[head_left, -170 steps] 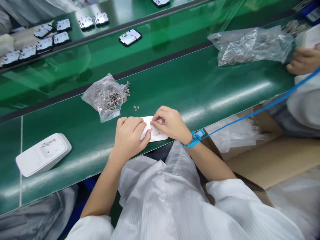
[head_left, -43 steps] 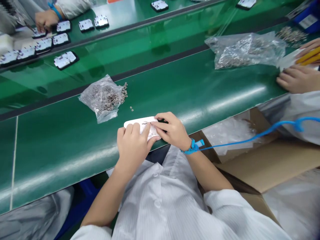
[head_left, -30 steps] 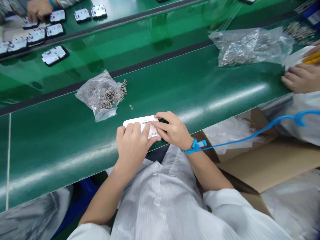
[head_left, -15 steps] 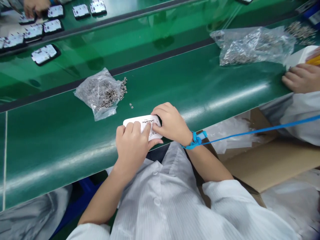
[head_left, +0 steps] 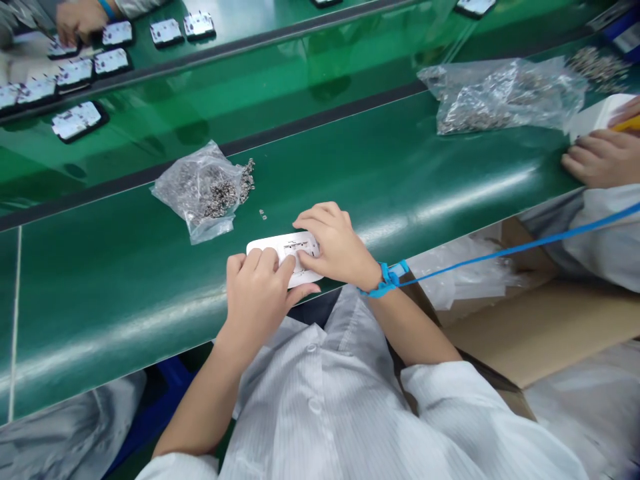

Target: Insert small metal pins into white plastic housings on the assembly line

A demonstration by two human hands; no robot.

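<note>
A white plastic housing (head_left: 287, 241) with rounded corners and slots in its face lies on the near part of the green bench, between my hands. My left hand (head_left: 256, 287) grips its left part, fingers bent over the top face and thumb along the near edge. My right hand (head_left: 340, 245) is at its right end, thumb pressed on the face by the slots and fingers arched over the far edge. Whatever lies under the thumb is hidden. Beyond the housing are two tiny metal pieces (head_left: 263, 215) and a clear bag (head_left: 195, 190) spilling small metal parts (head_left: 247, 180).
A larger clear bag (head_left: 505, 93) and loose metal parts (head_left: 597, 70) lie at far right, near a co-worker's hand (head_left: 603, 157). Across the bench are several black-framed units (head_left: 167, 32) and another co-worker's hand (head_left: 83, 20). A blue cord (head_left: 500, 253) runs right from my wrist, above a cardboard box (head_left: 550, 327).
My left hand has slid slightly left on the housing. My right fingers have shifted left over the far edge, and more slots show. The nearest black-framed unit has moved left.
</note>
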